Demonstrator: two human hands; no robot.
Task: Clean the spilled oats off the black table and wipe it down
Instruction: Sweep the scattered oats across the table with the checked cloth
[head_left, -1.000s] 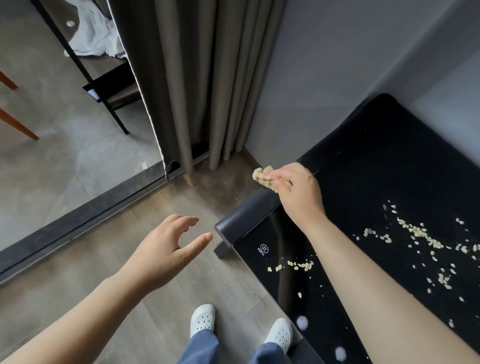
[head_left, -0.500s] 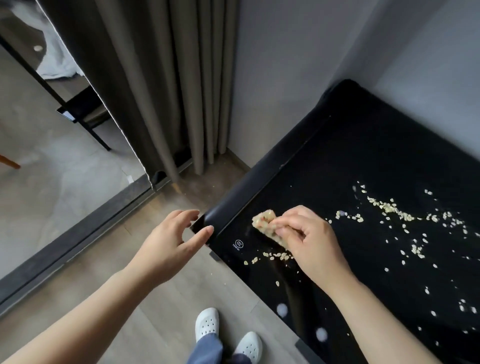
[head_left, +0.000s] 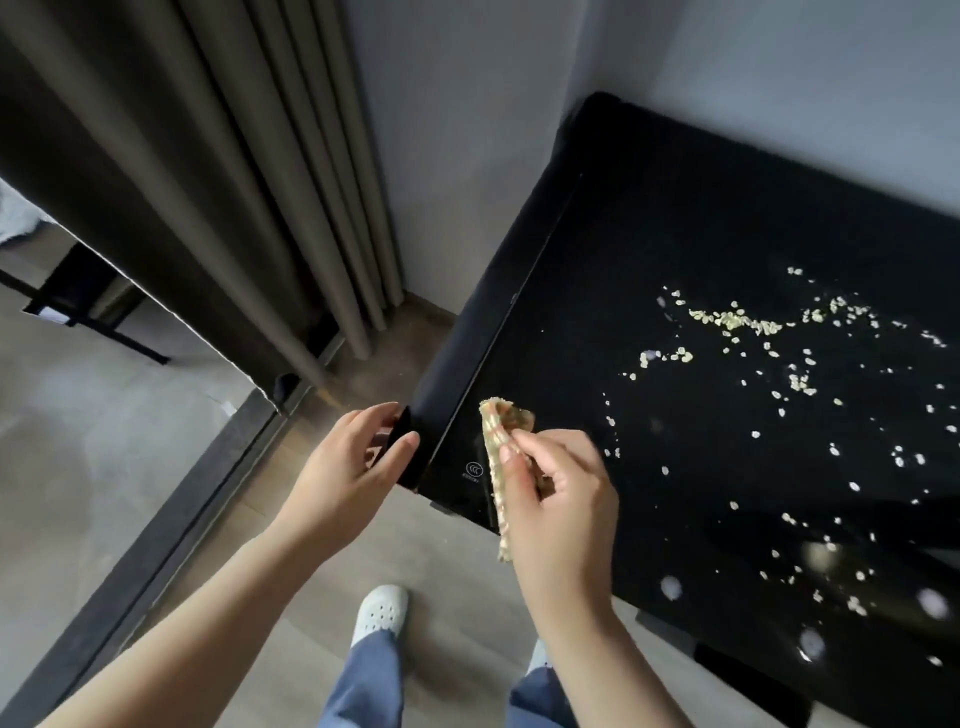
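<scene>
The right hand pinches a tan, rough-textured cloth between thumb and curled fingers. The cloth stands up out of the grip and also hangs below it, over the near left corner of the black table; whether it touches the surface cannot be told. The left hand holds nothing: it is cupped, fingers loosely bent, just off that corner, with the thumb tip at the end of the table's raised left rim, and contact there is unclear. The table fills the right side of the view, set against a grey wall. A grey-brown curtain hangs to the left, reaching the wood-look floor. Spilled oats lie scattered across the middle and right of the tabletop, thickest in a streak well beyond the right hand, with loose flakes nearer the front edge. Below the hands a white clog shows, and a small round logo sits on the tabletop just left of the cloth.
</scene>
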